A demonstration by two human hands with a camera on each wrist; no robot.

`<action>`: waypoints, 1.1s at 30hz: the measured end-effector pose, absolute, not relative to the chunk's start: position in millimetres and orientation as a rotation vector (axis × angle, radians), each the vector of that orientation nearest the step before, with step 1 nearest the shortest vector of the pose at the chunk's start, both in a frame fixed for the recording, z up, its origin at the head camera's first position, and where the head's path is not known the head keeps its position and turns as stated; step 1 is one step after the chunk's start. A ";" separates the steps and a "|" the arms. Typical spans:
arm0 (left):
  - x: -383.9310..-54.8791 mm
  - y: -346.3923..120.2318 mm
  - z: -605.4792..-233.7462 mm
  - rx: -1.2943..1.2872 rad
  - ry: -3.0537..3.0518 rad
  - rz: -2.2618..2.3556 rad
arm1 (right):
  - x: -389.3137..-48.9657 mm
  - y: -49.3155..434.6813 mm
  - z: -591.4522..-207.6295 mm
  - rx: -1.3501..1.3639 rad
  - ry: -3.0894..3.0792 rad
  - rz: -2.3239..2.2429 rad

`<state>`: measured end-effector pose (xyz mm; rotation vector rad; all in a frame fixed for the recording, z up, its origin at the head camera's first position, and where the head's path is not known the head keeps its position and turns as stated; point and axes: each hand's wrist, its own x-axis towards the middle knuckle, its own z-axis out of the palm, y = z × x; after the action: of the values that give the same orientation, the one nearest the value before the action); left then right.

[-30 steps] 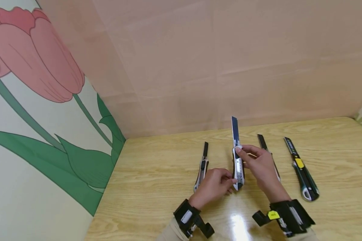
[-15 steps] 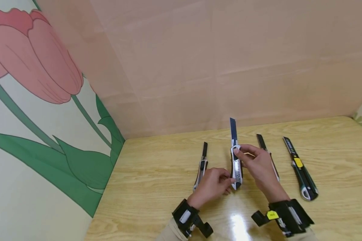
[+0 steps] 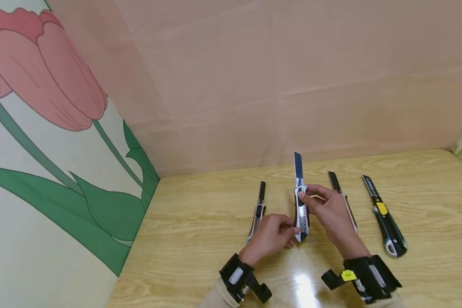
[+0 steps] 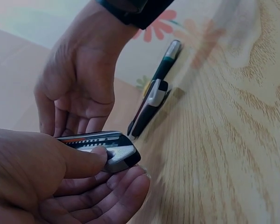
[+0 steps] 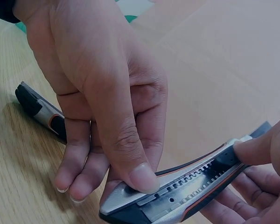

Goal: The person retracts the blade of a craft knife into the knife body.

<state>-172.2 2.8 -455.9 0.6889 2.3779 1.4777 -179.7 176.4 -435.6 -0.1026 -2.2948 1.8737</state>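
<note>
A silver and black snap-off utility knife is held up between both hands with a long stretch of blade showing. My left hand pinches the tail end of its handle, thumb on top and fingers beneath, as the left wrist view shows. Higher up, at the slider, my right hand grips the handle with thumb against fingers. An orange line runs along the handle in the right wrist view. The fingers of the right hand hide part of the knife's far side.
Beside my left hand lies a smaller snap-off knife, partly covered. Another slim knife lies behind my right hand. Farther right is a dark green and black knife with a yellow slider. All lie on the wood-grain table.
The blade tip stands slightly lower above the handle than a second ago, and my right thumb has shifted a little down the handle. The left hand keeps its hold.
</note>
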 end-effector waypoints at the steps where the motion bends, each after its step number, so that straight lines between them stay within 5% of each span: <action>1: -172.2 2.9 -456.0 0.690 2.383 1.475 | -179.5 176.4 -435.6 -0.100 -2.297 1.871; 33: -174.8 0.3 -456.3 0.679 2.369 1.483 | -175.2 174.0 -429.5 -0.032 -2.376 1.861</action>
<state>-174.8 0.3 -456.3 0.6787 2.3693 1.4830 -175.2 174.0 -429.5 -0.0321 -2.3762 1.8611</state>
